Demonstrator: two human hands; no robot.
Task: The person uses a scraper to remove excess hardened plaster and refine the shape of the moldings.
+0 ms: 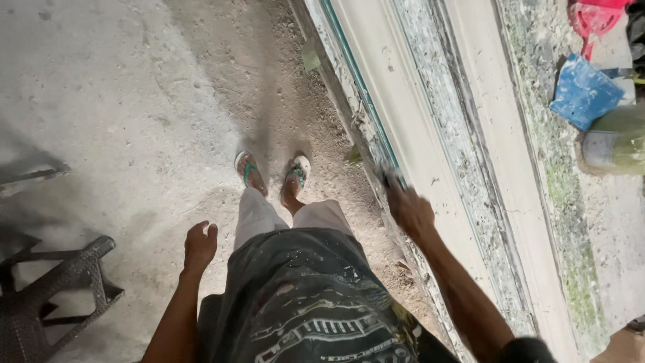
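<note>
While the right hand point(410, 212) blurs against the weathered door frame point(430, 134), grip impossible to tell, left hand point(200, 245) hangs loosely curled, empty, above concrete floor point(101, 101), wicker chair point(54, 296) nearby.

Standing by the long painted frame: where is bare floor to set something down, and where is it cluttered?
Bare concrete floor spreads ahead and left of the feet, between the dark wicker chair and the frame that the right hand touches. Crowded: far right, past the frame, with the blue container, red item and green bottle.
</note>
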